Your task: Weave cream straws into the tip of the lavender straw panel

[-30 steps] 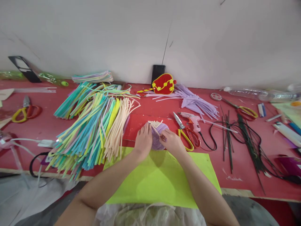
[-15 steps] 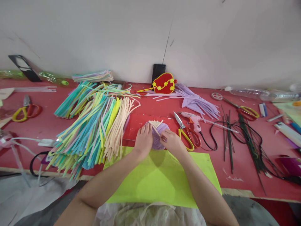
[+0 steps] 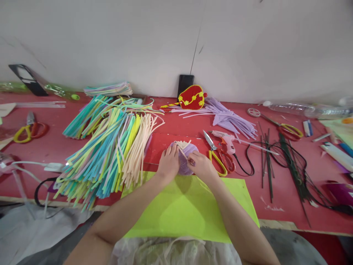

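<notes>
A rounded lilac piece made of pipe cleaners lies at the middle of the table, with short cream pipe cleaners across its far part. My left hand rests on its left side, fingers stretched forward and pressing it down. From under those fingers a cream pipe cleaner slants toward the right. My right hand pinches the near end of this strip with thumb and forefinger. The exact grip is partly hidden by the curled fingers.
Left of my hands lies a large pile of coloured pipe cleaners. Scissors and a pink glue gun sit close to my right hand. Behind are lilac pipe cleaners and a red-and-yellow ornament. A yellow-green cloth covers the front edge.
Both hands stay almost in place on the lilac piece, and my right hand still pinches the cream strip. The whole view has shifted very slightly.
</notes>
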